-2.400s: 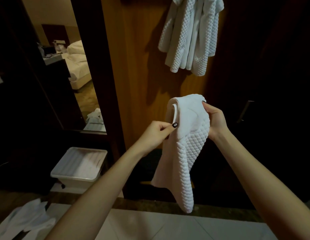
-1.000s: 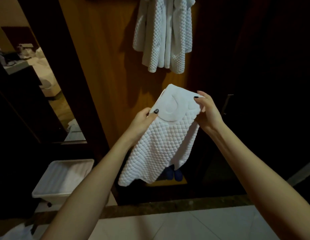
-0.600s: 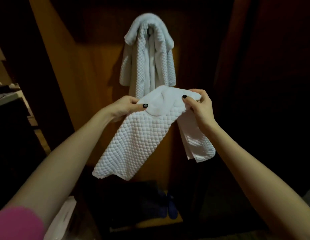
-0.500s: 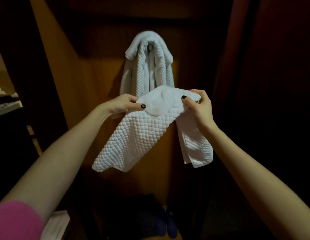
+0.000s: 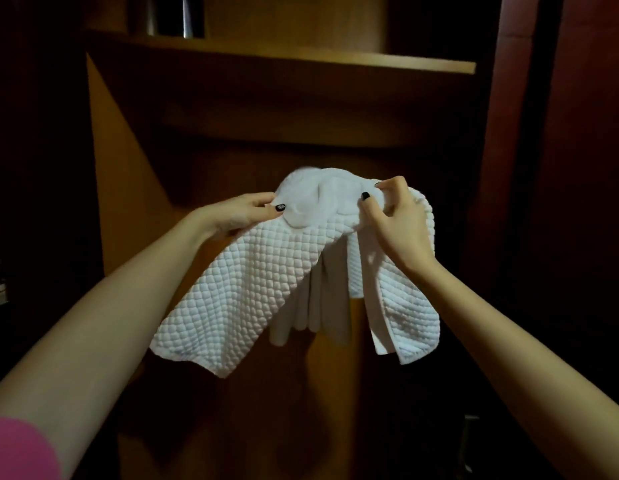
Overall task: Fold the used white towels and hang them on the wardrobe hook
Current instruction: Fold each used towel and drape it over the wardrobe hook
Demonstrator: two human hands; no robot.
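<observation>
A white quilted towel (image 5: 245, 292) is draped between both hands at chest height in front of the wooden wardrobe panel (image 5: 128, 188). My left hand (image 5: 239, 214) pinches its upper left edge, thumb on top. My right hand (image 5: 394, 216) grips its upper right part, and a flap hangs down below that wrist. Behind it the lower ends of another white towel (image 5: 318, 306) hang on the panel. The held towel hides its top and the hook.
A wooden shelf (image 5: 335, 58) runs across above the hands, with a dark metallic object (image 5: 169, 15) standing on it at the left. A dark reddish door or side wall (image 5: 560, 202) stands at the right. The left side is dark.
Both hands have lifted the towel up and forward until it covers the top of the hanging towel. The view has tilted up, and the shelf above has come into sight.
</observation>
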